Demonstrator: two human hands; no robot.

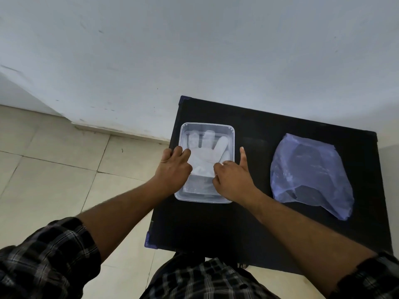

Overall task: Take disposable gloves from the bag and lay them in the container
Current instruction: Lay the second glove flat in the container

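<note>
Both hands are down at the clear plastic container (232, 134) on the left part of the black worktop (259, 229). A see-through glove (207, 154) lies flat inside it, fingers spread and pointing away from the person. The left hand (173, 167) presses its curled fingertips onto the glove's left edge, close to the container's left wall. The right hand (234, 178) has its bent fingers on the glove's right side, while one finger sticks straight out over the worktop, just beside the container's right rim. Neither hand is closed around anything; they just rest on the glove. Off to the right, well apart, the bluish plastic bag (308, 175) lies crumpled on the worktop. Checked sleeves (49, 255) frame the bottom.
</note>
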